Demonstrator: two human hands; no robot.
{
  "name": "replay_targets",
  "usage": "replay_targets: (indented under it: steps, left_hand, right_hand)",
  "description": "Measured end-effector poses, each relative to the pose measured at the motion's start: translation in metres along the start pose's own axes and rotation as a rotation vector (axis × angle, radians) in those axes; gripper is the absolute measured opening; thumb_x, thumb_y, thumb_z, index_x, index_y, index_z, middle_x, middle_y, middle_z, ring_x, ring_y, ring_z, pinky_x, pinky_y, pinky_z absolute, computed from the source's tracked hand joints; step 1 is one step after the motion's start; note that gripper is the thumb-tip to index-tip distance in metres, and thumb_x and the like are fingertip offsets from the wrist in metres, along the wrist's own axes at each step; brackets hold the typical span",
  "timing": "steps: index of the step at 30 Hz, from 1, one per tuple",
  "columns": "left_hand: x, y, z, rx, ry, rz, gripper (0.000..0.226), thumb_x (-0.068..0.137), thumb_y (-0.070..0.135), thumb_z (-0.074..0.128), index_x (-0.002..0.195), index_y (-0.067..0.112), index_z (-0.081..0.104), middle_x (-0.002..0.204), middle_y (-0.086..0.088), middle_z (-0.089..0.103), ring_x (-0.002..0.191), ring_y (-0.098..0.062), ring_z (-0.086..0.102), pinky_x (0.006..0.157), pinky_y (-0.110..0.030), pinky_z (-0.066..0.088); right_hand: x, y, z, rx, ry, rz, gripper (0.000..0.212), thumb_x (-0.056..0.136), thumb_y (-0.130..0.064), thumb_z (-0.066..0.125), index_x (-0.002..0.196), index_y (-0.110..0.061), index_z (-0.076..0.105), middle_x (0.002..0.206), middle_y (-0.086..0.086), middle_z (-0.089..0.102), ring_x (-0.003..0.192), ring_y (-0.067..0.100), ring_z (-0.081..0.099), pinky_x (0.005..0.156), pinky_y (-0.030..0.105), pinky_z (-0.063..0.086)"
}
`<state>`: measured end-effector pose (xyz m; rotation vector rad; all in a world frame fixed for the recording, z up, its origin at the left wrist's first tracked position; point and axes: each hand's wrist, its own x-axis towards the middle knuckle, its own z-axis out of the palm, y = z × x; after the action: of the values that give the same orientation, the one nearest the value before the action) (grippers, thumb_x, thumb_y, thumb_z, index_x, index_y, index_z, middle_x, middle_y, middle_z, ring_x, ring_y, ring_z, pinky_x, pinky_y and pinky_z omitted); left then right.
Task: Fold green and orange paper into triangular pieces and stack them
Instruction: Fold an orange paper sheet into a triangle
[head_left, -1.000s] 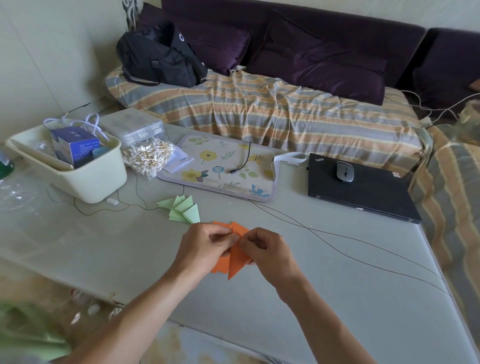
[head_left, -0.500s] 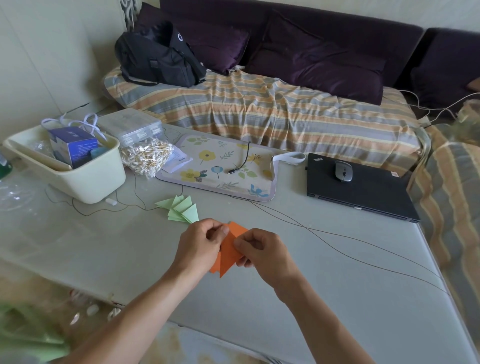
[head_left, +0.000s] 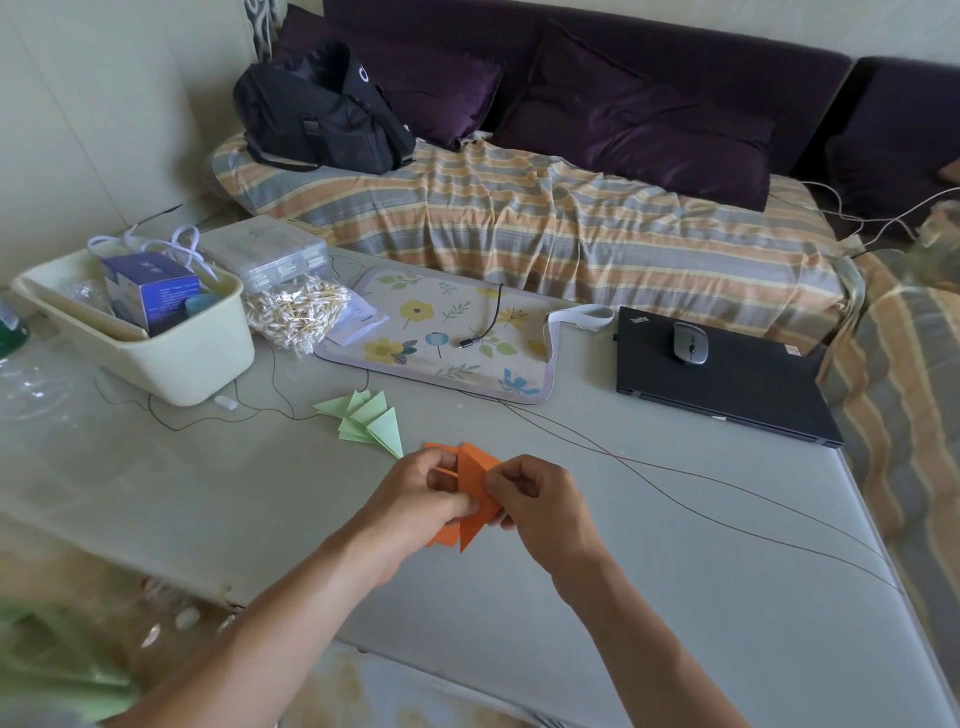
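Orange paper (head_left: 474, 488), light and easily creased, sits pinched between left hand (head_left: 415, 501) and right hand (head_left: 540, 501) at table's six o'clock; grip near fold edges. Green triangles (head_left: 369, 422) lie at eleven o'clock.

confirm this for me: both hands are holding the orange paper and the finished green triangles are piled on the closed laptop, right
Not quite. The head view shows the green triangles lying on the table, left of the orange paper, not on the laptop. The left hand and right hand do hold the orange paper.
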<state>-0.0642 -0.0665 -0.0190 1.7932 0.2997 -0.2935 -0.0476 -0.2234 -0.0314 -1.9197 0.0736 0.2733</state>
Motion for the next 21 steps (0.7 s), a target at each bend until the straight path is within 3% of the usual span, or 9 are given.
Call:
replay_targets:
  steps: [5, 8, 11, 14, 19, 21]
  left_hand:
    - [0.0003, -0.0017, 0.0012, 0.032, -0.014, -0.008, 0.040, 0.079, -0.002, 0.064, 0.109, 0.025, 0.065, 0.091, -0.003, 0.074, 0.078, -0.015, 0.068, 0.065, -0.029, 0.052]
    - [0.0010, -0.0023, 0.0016, 0.005, 0.011, -0.012, 0.044, 0.081, 0.001, 0.060, 0.112, 0.031, 0.063, 0.093, -0.002, 0.073, 0.091, -0.023, 0.071, 0.082, -0.040, 0.057]
    - [0.0007, -0.0033, 0.0020, 0.004, 0.018, 0.023, 0.043, 0.085, -0.001, 0.063, 0.112, 0.032, 0.062, 0.090, 0.000, 0.069, 0.080, -0.015, 0.068, 0.071, -0.029, 0.054]
    - [0.0033, -0.0059, 0.0036, 0.006, 0.050, 0.040, 0.029, 0.089, 0.011, 0.072, 0.110, 0.028, 0.061, 0.089, 0.004, 0.067, 0.068, -0.005, 0.065, 0.060, -0.019, 0.048]
    - [0.0055, -0.0096, 0.0042, 0.004, 0.154, 0.046, 0.025, 0.085, 0.021, 0.078, 0.101, 0.022, 0.060, 0.098, -0.003, 0.069, 0.090, -0.021, 0.070, 0.078, -0.043, 0.060]
    - [0.0050, -0.0085, 0.0032, 0.030, 0.169, 0.059, 0.025, 0.084, 0.020, 0.078, 0.100, 0.022, 0.060, 0.095, -0.004, 0.070, 0.084, -0.021, 0.072, 0.072, -0.042, 0.061]
  right_hand:
    - [0.0010, 0.0019, 0.0007, 0.003, 0.021, 0.008, 0.013, 0.092, -0.011, 0.061, 0.088, -0.018, 0.070, 0.067, 0.005, 0.073, 0.058, 0.012, 0.064, 0.072, 0.038, 0.055]
    - [0.0007, 0.0015, 0.0002, -0.023, -0.005, -0.003, 0.019, 0.095, -0.010, 0.056, 0.091, -0.020, 0.070, 0.067, 0.006, 0.073, 0.059, 0.014, 0.063, 0.071, 0.036, 0.055]
    - [0.0006, 0.0011, 0.0002, -0.028, -0.019, -0.004, 0.020, 0.094, -0.009, 0.054, 0.093, -0.020, 0.071, 0.070, 0.005, 0.074, 0.059, 0.014, 0.064, 0.073, 0.037, 0.056]
    - [0.0006, 0.0006, 0.0005, -0.026, 0.005, 0.006, 0.021, 0.093, -0.009, 0.056, 0.093, -0.021, 0.073, 0.072, 0.001, 0.074, 0.057, 0.010, 0.063, 0.074, 0.037, 0.057]
    - [0.0010, 0.0010, 0.0034, -0.028, -0.071, 0.015, 0.024, 0.093, -0.017, 0.053, 0.088, -0.022, 0.075, 0.073, 0.003, 0.075, 0.073, 0.025, 0.072, 0.082, 0.046, 0.059]
    - [0.0021, 0.0030, 0.0047, -0.034, -0.070, 0.019, 0.025, 0.094, -0.026, 0.053, 0.085, -0.017, 0.074, 0.076, 0.003, 0.076, 0.078, 0.026, 0.073, 0.086, 0.050, 0.058]
